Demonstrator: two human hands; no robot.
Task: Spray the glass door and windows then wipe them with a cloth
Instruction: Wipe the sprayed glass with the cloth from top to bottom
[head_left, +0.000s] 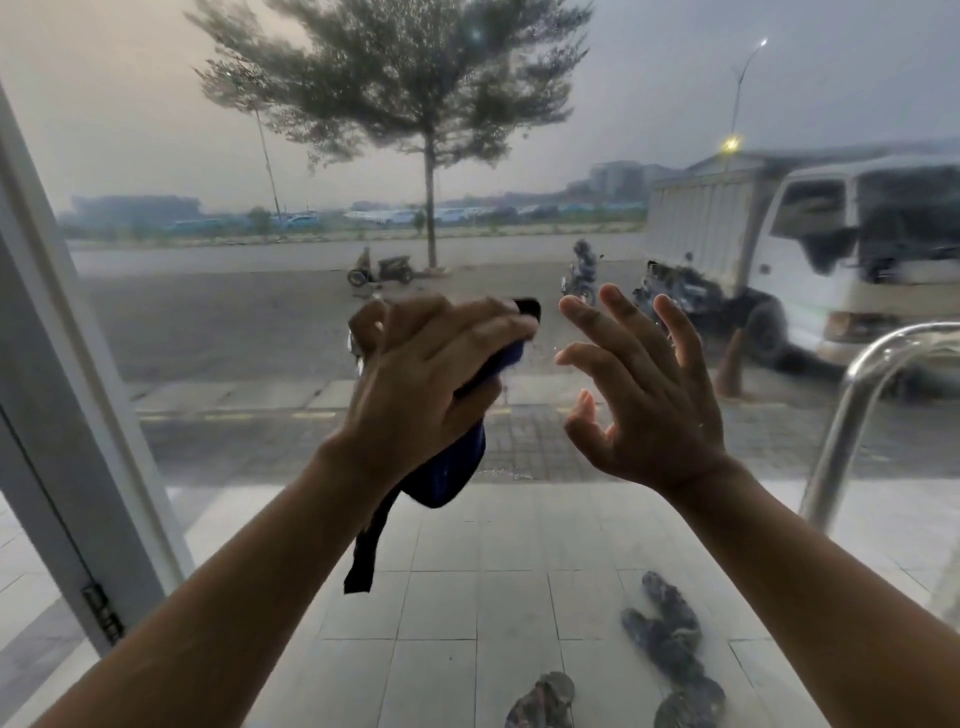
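The hazy glass door (519, 182) is mid-wipe — left hand (431, 379) gripping the blue cloth (452, 467), right hand (644, 395) spread, empty — most glass seemingly left.

Reaches forward and up with both bare arms, left forearm (234, 587) from the lower left and right forearm (810, 566) from the lower right, wrists about level and near each other. Grips a dark blue fabric cloth (447, 478) in the left hand (431, 374), back of the hand to the camera, fingers (483, 322) curled over the bunched top, a loose end hanging below the wrist. Holds the right hand (649, 395) just beside it with nothing in it, fingers (623, 312) spread and slightly bent, thumb bent inward.
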